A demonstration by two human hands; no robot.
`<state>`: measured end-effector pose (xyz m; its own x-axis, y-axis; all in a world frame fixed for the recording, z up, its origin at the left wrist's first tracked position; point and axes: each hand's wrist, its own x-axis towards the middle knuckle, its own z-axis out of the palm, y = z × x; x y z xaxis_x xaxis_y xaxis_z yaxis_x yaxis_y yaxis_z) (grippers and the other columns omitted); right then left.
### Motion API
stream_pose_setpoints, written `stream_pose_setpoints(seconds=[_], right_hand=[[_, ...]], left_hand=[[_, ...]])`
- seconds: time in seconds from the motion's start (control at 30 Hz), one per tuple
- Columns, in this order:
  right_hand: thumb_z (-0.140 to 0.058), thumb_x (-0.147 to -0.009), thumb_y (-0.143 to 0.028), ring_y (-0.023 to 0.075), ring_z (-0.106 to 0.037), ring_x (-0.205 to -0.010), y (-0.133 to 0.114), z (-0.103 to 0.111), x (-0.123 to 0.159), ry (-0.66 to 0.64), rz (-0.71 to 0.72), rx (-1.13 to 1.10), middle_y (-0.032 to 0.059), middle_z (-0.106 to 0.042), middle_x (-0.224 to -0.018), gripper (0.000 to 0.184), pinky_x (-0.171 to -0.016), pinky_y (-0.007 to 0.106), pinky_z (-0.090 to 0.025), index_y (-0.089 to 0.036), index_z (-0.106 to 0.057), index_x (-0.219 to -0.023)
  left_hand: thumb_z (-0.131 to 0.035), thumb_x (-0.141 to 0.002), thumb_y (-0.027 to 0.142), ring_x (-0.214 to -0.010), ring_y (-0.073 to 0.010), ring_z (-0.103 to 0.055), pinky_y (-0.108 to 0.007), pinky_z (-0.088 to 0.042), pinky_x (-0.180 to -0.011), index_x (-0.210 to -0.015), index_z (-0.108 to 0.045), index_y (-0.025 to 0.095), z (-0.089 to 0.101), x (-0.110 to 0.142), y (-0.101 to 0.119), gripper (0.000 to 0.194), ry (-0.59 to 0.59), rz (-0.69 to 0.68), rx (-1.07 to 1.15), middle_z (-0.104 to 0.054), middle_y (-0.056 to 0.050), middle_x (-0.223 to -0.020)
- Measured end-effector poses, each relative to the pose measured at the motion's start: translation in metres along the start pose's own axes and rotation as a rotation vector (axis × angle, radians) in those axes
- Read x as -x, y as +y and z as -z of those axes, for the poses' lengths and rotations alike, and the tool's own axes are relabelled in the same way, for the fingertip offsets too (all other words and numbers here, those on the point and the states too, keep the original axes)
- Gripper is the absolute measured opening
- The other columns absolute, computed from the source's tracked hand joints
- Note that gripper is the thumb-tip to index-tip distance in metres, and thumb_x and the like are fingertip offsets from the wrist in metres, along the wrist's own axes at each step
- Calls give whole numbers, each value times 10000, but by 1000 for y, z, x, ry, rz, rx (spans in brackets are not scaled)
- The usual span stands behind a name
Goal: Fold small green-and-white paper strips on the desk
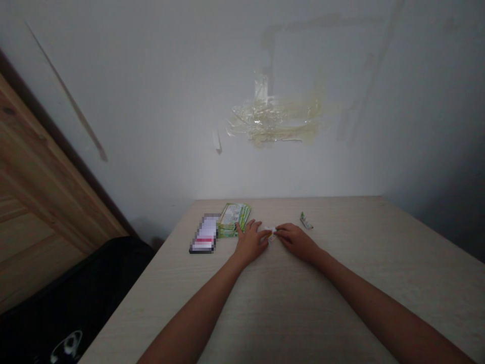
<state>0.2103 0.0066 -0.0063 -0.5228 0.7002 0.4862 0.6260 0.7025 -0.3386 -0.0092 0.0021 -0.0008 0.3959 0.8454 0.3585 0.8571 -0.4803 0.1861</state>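
A small whitish piece with printed marks (272,236), perhaps paper or film, lies between my two hands on the table. My right hand (298,241) has its fingertips pressed together at the right edge of this piece. From the other side my left hand (250,243) reaches in with its fingers spread, and its thumb touches or nearly touches the piece's left edge. Its outer fingertips lie at the edge of a stack of green-and-white printed packets (233,216). Exactly how the fingertips meet the small piece is too small to make out.
Left of the packets lies a phone-like device with a pixelated screen (205,233). A small crumpled printed scrap (306,221) rests beyond my right hand. The pale wooden table (359,227) meets a wall with clear tape (276,119). A black bag-like thing (109,273) is at the left.
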Motion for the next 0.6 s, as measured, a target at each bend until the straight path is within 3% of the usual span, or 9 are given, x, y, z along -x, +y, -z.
stream_pose_setpoints(seconds=[0.2,0.4,0.6], right_hand=[[-493,-925,-197,218,-594,-1014,-4,3,-1,-21,25,33,125,-659,-1076,281,-913,390,-475,-191,-702,-1113],[-513,-909,-170,201,-581,-948,-8,6,-1,-47,32,4,100,-644,-993,251,-870,355,-472,-192,-713,-1060],[-516,-908,-163,200,-574,-928,-8,5,0,-53,24,-7,91,-630,-967,298,-848,347,-471,-209,-676,-1155]], left_hand=[[-556,-886,316,-1356,-306,-346,-760,-46,-1067,-1154,-645,413,0,0,-1,299,6,19,9,-523,-43,-1367],[-573,-878,424,-1360,-309,-337,-757,-50,-1068,-1132,-658,394,-1,0,-1,270,33,37,21,-528,-48,-1364],[-587,-870,427,-1335,-305,-373,-759,-44,-1071,-1068,-686,346,0,-2,-2,236,55,82,16,-557,-46,-1330]])
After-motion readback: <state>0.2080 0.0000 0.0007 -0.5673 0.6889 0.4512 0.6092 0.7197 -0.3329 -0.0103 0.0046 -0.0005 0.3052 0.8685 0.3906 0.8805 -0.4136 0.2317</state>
